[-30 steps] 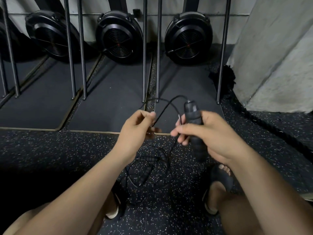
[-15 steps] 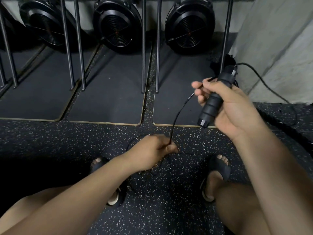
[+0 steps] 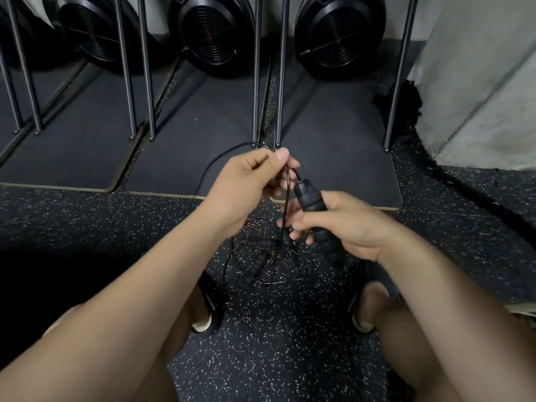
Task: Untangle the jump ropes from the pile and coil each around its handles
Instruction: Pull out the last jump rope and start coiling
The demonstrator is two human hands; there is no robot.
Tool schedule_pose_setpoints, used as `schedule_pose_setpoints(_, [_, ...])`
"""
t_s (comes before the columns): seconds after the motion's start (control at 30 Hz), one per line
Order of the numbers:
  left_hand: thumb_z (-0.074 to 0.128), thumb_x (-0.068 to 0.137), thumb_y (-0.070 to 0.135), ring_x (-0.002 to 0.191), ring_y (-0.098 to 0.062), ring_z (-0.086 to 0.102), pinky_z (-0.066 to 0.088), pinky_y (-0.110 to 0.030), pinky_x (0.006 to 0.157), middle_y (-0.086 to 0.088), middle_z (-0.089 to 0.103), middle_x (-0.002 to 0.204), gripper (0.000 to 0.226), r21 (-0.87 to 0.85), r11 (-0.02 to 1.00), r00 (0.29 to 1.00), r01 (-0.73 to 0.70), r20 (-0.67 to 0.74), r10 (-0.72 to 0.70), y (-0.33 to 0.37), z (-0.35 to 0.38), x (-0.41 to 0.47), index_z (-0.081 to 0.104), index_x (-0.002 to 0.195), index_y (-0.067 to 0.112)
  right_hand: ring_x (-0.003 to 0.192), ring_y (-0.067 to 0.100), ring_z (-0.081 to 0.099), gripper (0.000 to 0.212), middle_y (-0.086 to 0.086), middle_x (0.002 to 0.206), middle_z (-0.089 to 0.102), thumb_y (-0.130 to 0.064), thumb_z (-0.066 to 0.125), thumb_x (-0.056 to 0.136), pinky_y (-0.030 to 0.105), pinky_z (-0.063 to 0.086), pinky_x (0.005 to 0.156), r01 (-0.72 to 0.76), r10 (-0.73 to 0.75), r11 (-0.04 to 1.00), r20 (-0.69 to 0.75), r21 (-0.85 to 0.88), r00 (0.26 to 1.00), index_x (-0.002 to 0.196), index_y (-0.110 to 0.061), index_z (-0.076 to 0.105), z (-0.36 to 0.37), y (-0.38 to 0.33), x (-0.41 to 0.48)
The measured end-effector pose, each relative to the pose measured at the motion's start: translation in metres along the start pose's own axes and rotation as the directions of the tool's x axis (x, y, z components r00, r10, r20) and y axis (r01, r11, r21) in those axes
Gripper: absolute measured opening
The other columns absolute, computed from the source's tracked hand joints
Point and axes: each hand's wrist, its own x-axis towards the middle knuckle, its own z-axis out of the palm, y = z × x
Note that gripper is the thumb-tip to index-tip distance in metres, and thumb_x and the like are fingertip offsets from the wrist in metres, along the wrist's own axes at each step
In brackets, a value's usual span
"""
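A ribbed black handle (image 3: 311,202) is clenched in the right hand (image 3: 346,226), its thin cord (image 3: 286,195) pinched by the left hand (image 3: 246,184). The tangled pile (image 3: 259,263) is ringed by speckled floor (image 3: 290,329).

Left forearm (image 3: 139,300): bare, extended forward from lower left. Left hand (image 3: 249,181): raised, fingers curled, thumb and forefinger pinching thin cord (image 3: 285,207). Right forearm (image 3: 435,300): bare, extended forward from lower right. Right hand (image 3: 348,227): lower than left hand, just beside it, fingers wrapped round black handle (image 3: 310,198), thumb laid across handle.
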Motion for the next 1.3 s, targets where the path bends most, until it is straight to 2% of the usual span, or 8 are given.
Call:
schedule_pose_setpoints(0.13, [0.061,0.109,0.033,0.075,-0.012,0.062,0.051,-0.024,0.068,-0.002,0.070,0.087,0.027,-0.125,0.991,0.996,0.039,-0.073,-0.049,0.000,-0.010,0.007,0.075,0.100,0.011,0.083,0.021,0.074,0.019,0.016,0.103,0.081,0.006,0.075,0.091,0.025,0.055,0.065,0.075,-0.076,0.997,-0.047,-0.030,0.996,0.109,0.000,0.071,0.018,0.001,0.005])
schedule_pose_setpoints(0.33, [0.061,0.106,0.048,0.073,-0.021,0.070,0.054,-0.037,0.071,-0.001,0.067,0.072,0.039,-0.037,0.994,0.961,0.101,-0.256,-0.107,-0.006,-0.014,0.005,0.062,0.088,0.013,0.073,0.019,0.070,0.019,0.008,0.087,0.076,0.007,0.078,0.089,0.026,0.057,0.066,0.193,-0.186,0.980,-0.131,0.041,0.974,0.103,0.000,0.069,0.017,-0.016,-0.001])
schedule_pose_setpoints(0.57, [0.036,0.114,0.047,0.113,-0.028,0.075,0.050,-0.049,0.110,-0.012,0.081,0.111,0.052,0.224,0.932,0.900,0.285,0.273,-0.341,-0.024,0.004,-0.022,0.075,0.116,0.013,0.069,0.018,0.063,0.021,0.015,0.090,0.071,0.004,0.072,0.092,0.028,0.055,0.063,0.345,-0.262,0.879,-0.272,0.328,0.926,0.108,-0.006,0.062,0.000,-0.042,-0.014])
schedule_pose_setpoints(0.67, [0.039,0.115,0.030,0.114,-0.021,0.075,0.047,-0.051,0.115,-0.002,0.081,0.114,0.039,0.343,0.907,0.878,0.245,0.319,-0.358,-0.031,0.013,-0.032,0.075,0.114,0.016,0.070,0.015,0.065,0.017,0.012,0.088,0.072,0.005,0.070,0.094,0.025,0.054,0.064,0.412,-0.274,0.811,-0.353,0.415,0.895,0.094,-0.010,0.062,-0.015,-0.048,-0.014])
schedule_pose_setpoints(0.77, [0.057,0.106,0.038,0.113,-0.032,0.074,0.052,-0.056,0.108,0.006,0.080,0.115,0.020,0.478,0.872,0.880,0.102,0.366,-0.304,-0.042,0.012,-0.034,0.075,0.102,0.030,0.073,0.014,0.067,0.012,0.011,0.090,0.074,0.002,0.070,0.096,0.023,0.054,0.066,0.441,-0.222,0.756,-0.445,0.483,0.868,0.093,-0.009,0.065,-0.033,-0.050,-0.012])
schedule_pose_setpoints(0.83, [0.064,0.106,0.037,0.108,-0.024,0.074,0.054,-0.051,0.105,0.010,0.079,0.110,0.016,0.526,0.851,0.879,0.007,0.402,-0.256,-0.043,0.011,-0.035,0.077,0.104,0.029,0.076,0.013,0.068,0.009,0.010,0.092,0.075,0.001,0.069,0.097,0.022,0.055,0.067,0.451,-0.201,0.740,-0.475,0.500,0.857,0.096,-0.008,0.065,-0.043,-0.048,-0.010])
schedule_pose_setpoints(1.07, [0.062,0.108,0.026,0.102,-0.029,0.076,0.057,-0.059,0.098,0.000,0.080,0.106,0.018,0.406,0.911,0.934,-0.072,0.348,-0.080,-0.023,0.011,-0.026,0.076,0.102,0.016,0.083,0.019,0.073,0.023,0.015,0.107,0.079,0.001,0.067,0.095,0.024,0.055,0.065,0.231,-0.126,0.920,-0.320,0.316,0.939,0.118,-0.004,0.068,-0.046,-0.026,-0.001])
schedule_pose_setpoints(1.3, [0.057,0.110,0.019,0.085,-0.017,0.069,0.052,-0.024,0.071,-0.009,0.075,0.097,0.023,0.117,0.992,0.986,-0.054,0.165,0.035,-0.003,-0.002,-0.011,0.073,0.113,0.003,0.081,0.015,0.065,0.033,0.014,0.106,0.079,0.011,0.072,0.084,0.025,0.048,0.068,-0.033,0.033,0.999,-0.035,-0.003,0.999,0.113,-0.006,0.074,-0.018,-0.006,0.000])
